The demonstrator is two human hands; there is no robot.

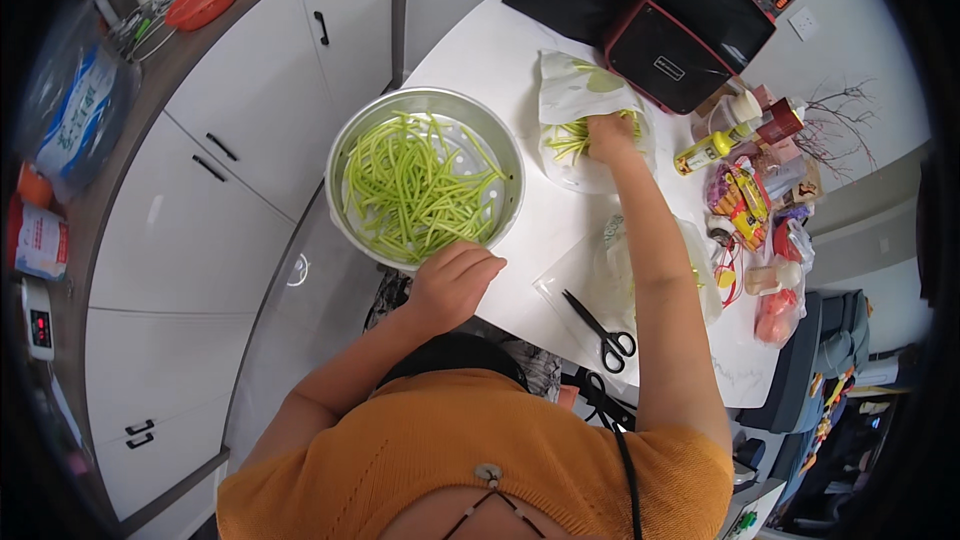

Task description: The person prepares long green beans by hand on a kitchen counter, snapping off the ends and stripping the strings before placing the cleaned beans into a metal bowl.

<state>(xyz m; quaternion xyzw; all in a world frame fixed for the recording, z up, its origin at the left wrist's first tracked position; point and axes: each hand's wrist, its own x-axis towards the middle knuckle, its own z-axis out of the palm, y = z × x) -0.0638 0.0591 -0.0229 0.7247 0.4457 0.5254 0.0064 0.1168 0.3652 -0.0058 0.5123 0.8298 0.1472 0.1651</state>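
A round metal steamer pan (352,140) holds a heap of cut green beans (415,185) near the white table's left edge. My left hand (452,280) rests on the pan's near rim, fingers curled over it. My right hand (610,135) reaches into an open plastic bag (575,85) further back and closes around a few whole green beans (567,140) lying inside it.
Black-handled scissors (600,328) lie on a clear plastic bag (580,280) by my right elbow. A red-and-black speaker box (690,25), bottles (715,145) and snack packets (740,200) crowd the table's far right. White cabinets (240,140) stand to the left.
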